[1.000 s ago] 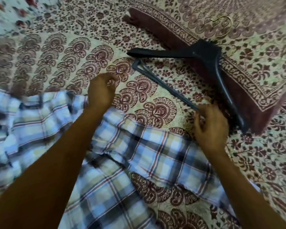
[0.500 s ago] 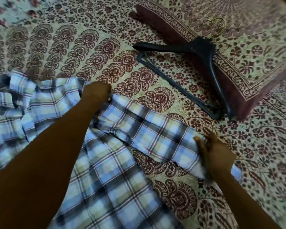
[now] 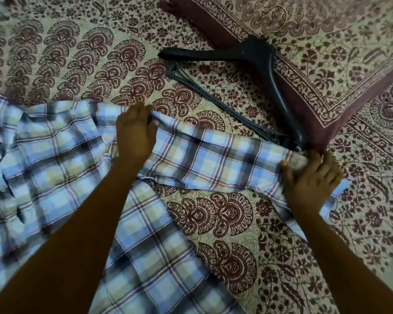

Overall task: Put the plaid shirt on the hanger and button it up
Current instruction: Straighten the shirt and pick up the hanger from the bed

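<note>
The blue, white and tan plaid shirt (image 3: pixel 61 159) lies spread over the left and lower middle of the patterned bed. One sleeve (image 3: pixel 216 159) stretches to the right between my hands. My left hand (image 3: pixel 135 134) pinches the sleeve's upper edge near the shoulder. My right hand (image 3: pixel 311 180) grips the cuff end of the sleeve. The black hanger (image 3: pixel 256 55) lies flat beyond the sleeve, partly on a pillow, its lower tip just above my right hand. Its thin gold hook (image 3: pixel 281 19) rests on the pillow.
A pillow (image 3: pixel 340 64) in a maroon-bordered floral cover lies at the upper right. The printed bedsheet (image 3: pixel 227 214) covers the whole surface, with bare sheet below the sleeve and at the upper left.
Both hands have pulled the sleeve out straighter and further right. My right hand has slid along with the cuff, close under the hanger's tip. The view has shifted nearer.
</note>
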Action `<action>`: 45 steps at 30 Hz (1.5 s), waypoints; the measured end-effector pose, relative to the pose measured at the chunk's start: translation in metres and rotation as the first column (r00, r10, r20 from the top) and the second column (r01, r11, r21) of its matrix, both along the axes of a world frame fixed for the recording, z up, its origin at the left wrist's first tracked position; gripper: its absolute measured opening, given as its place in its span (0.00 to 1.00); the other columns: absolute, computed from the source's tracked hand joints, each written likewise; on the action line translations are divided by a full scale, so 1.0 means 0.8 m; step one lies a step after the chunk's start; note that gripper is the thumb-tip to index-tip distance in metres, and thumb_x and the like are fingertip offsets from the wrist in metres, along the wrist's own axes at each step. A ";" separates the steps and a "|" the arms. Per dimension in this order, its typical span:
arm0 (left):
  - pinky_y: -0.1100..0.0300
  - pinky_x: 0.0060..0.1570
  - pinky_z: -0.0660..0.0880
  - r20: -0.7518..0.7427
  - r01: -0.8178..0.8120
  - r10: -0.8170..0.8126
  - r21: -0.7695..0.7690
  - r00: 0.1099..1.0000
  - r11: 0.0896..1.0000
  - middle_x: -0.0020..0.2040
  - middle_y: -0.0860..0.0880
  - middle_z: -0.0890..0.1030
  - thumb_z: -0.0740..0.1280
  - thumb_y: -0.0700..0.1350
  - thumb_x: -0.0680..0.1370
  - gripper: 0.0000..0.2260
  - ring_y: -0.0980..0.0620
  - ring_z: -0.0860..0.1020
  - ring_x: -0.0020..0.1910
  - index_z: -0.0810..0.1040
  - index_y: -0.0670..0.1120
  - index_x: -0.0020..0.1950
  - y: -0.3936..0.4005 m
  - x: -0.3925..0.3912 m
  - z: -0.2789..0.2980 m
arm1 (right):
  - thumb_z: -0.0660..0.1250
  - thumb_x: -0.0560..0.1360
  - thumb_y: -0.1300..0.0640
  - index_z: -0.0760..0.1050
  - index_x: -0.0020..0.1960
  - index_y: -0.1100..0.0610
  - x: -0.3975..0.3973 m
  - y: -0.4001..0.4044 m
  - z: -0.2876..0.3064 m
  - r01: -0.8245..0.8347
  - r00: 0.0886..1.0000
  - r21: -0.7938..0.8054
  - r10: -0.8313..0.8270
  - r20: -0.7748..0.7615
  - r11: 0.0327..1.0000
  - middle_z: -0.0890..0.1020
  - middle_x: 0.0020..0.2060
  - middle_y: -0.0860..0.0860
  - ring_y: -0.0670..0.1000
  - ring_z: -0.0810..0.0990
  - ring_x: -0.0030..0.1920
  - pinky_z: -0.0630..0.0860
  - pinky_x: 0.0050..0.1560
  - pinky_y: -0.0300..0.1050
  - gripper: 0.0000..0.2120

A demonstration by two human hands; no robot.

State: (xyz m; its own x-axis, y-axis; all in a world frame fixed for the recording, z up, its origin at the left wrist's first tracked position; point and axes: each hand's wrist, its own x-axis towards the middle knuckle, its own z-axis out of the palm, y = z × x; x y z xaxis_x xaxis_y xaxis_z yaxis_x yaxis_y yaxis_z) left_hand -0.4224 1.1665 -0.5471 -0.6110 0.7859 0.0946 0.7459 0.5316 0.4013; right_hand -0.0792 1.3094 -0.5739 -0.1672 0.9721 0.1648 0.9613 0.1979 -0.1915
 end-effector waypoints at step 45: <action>0.42 0.73 0.47 0.223 -0.010 0.149 -0.526 0.963 0.851 0.78 0.48 0.45 0.57 0.58 0.79 0.28 0.45 0.45 0.77 0.51 0.56 0.76 -0.343 0.024 -0.006 | 0.65 0.72 0.38 0.77 0.45 0.57 -0.178 -0.263 0.021 -0.435 0.881 -0.567 0.202 -0.427 0.699 0.81 0.39 0.58 0.60 0.80 0.45 0.71 0.44 0.47 0.21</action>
